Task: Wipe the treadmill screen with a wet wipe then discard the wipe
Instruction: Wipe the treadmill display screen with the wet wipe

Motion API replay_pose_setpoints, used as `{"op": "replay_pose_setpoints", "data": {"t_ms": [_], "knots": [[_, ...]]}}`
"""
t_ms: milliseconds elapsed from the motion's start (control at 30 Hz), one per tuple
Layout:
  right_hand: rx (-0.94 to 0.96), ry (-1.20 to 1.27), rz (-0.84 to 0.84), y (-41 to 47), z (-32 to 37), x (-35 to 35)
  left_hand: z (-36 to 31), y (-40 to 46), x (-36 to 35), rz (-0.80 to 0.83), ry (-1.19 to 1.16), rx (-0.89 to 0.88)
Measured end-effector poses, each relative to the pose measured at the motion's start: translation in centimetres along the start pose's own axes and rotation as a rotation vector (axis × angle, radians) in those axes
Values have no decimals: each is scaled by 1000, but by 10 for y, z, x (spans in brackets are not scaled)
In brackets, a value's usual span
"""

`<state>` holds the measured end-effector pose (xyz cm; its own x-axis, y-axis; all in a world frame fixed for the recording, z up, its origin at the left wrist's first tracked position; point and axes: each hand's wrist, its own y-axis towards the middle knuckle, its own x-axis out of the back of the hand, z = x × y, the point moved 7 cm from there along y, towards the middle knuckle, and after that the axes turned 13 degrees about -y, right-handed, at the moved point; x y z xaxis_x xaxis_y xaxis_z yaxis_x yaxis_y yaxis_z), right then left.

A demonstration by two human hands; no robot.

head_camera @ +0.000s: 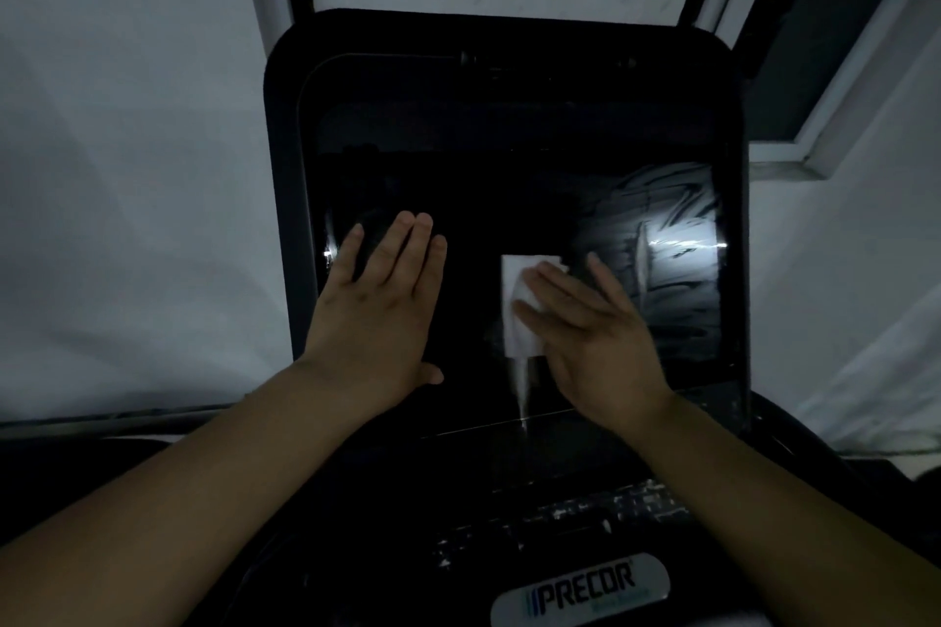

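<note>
The black treadmill screen (509, 168) fills the middle of the head view, dark and glossy. My right hand (585, 336) lies flat with straight fingers and presses a white wet wipe (519, 300) against the lower middle of the screen. Part of the wipe shows left of my fingers, and a thin tail of it hangs down. My left hand (382, 306) rests flat on the lower left of the screen, fingers straight and together. Streaky smears (662, 239) catch the light on the right side of the screen.
Below the screen sits the dark console with a button panel (585, 514) and a grey PRECOR badge (580, 591). A pale wall (127, 143) is on the left. A window frame (840, 92) stands at the upper right.
</note>
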<state>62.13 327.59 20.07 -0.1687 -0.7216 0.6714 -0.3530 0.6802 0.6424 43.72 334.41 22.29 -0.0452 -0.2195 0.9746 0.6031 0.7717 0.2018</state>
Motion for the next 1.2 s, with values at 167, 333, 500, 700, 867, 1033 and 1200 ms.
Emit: {"op": "replay_pose_setpoints", "data": {"t_ms": [167, 333, 500, 700, 867, 1033, 1200], "knots": [[-98, -44, 33, -13, -36, 3, -1, 1, -1, 11, 9, 8], [-36, 56, -19, 9, 29, 3, -1, 2, -3, 8, 15, 13], [17, 49, -41, 4, 29, 0, 0, 2, -3, 22, 17, 10], [-63, -41, -32, -16, -10, 8, -1, 2, -3, 26, 25, 17], [-27, 58, -47, 3, 45, 5, -2, 3, -2, 24, 13, 21], [0, 32, -29, -8, 25, 3, 0, 2, -2, 35, 8, 20], [-127, -67, 19, -35, -34, 4, -2, 2, -3, 37, 15, 21]]}}
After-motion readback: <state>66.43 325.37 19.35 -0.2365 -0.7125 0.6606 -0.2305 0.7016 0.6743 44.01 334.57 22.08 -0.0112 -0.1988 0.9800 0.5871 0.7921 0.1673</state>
